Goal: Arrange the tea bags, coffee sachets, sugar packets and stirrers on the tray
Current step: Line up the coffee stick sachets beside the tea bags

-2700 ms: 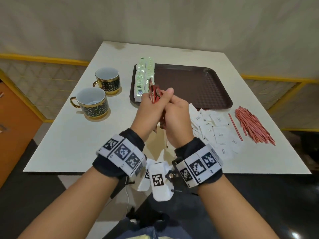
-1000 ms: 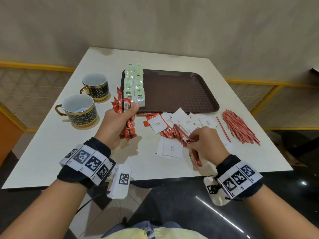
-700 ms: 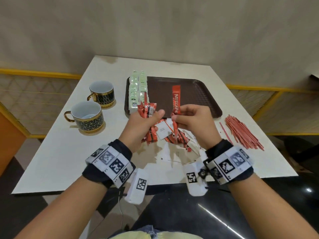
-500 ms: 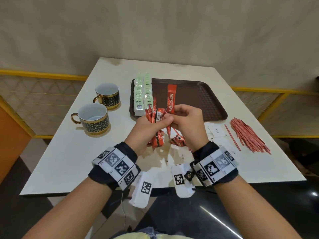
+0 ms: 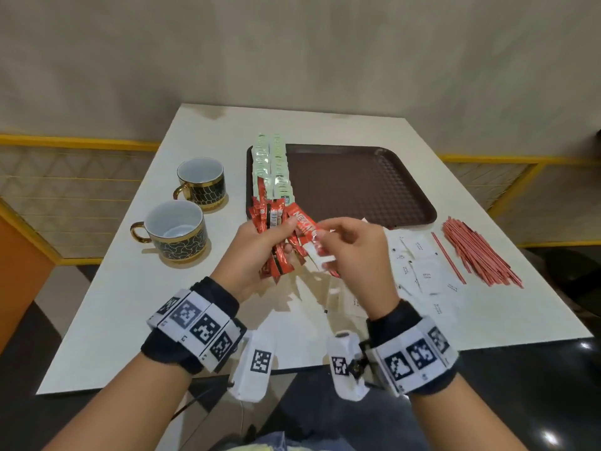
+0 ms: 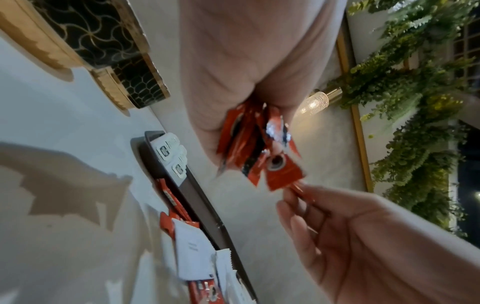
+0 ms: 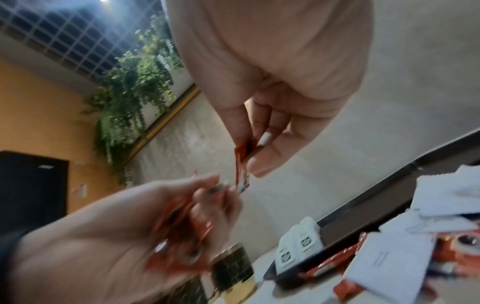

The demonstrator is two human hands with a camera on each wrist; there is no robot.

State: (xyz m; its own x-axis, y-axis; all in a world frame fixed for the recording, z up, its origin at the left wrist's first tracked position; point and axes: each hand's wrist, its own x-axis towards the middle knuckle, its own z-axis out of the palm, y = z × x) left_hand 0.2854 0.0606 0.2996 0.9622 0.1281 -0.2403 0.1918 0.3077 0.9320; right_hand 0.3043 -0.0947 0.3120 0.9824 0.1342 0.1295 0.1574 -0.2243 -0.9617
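Coffee sachets (image 5: 273,242) are bunched in the person's left hand (image 5: 257,252), a fistful of thin red sticks held up above the near side of the table (image 5: 107,304). The left fingers are curled round the middle of the bunch, so the ends fan out above and below. The right hand (image 5: 353,255) pinches one more red sachet (image 5: 304,227) by its end, between thumb and fingertips, and holds it right next to the bunch. These sticks look very light and bendy, and the wrapper looks shiny, so I think they could slide out of a loose grip. A good hold is probably round the middle for the bunch and at a flat sealed end for a single one. More red sachets (image 6: 179,209) lie on the table just beside the near edge of the tray (image 5: 406,203), mixed in with the white sugar packets (image 5: 426,275), which look flat and floppy. Pale green tea bags (image 5: 271,167) already sit in rows along the left side of the brown tray, and the rest of the tray is bare. The red stirrers (image 5: 478,255) lie in a pile well to the right; they look thin, stiff and easy to scatter. Two cups (image 5: 175,229) stand off to the left.
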